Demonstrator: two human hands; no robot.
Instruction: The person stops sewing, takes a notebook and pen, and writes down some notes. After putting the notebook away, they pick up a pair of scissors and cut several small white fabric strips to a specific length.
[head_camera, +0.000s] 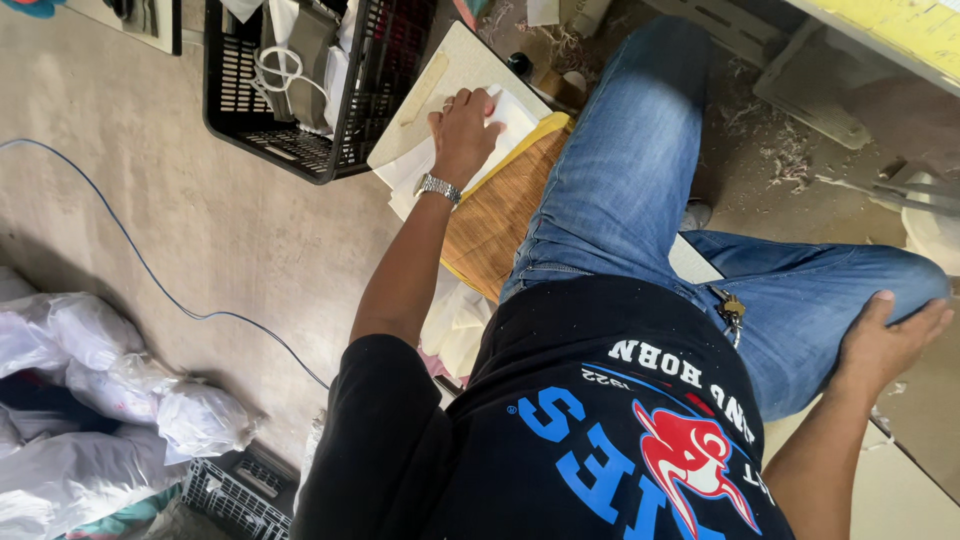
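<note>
Head view: only view; looks down on a seated person in jeans and dark printed shirt.
L hand (463, 128): wristwatch on wrist; palm down, fingers together and slightly curled, pressing flat on white cloth (505, 125). No pinch grip seen.
White cloth: folded sheets, lying on pale board (440, 75) toward its near edge; lower corner hangs over the wood-grain panel (495, 215).
Wood-grain panel: yellow-edged, slants under the board, butts against L thigh.
R hand (885, 340): resting on R knee, fingers loosely together, thumb up; holds nothing.
Black crate (345, 110): just beside board's far-left edge; holds white cord and pale items, kinds unclear.
Blue cable (140, 260): runs across the concrete floor (200, 190), well apart from hand.
White bags (110, 380): bottom-left corner of floor, next to a second small crate (235, 490).
Keys (732, 308): clipped at R hip.
Risk 1 (judgement): cloth held by palm pressure only; stack overhangs board edge, so lifting or shifting the hand could let sheets slide to the dusty floor.
Risk 2: board sits on a tilted panel; leaning harder may tip it toward the crate.
Risk 3: wood shavings near top edge of floor could soil the cloth.
</note>
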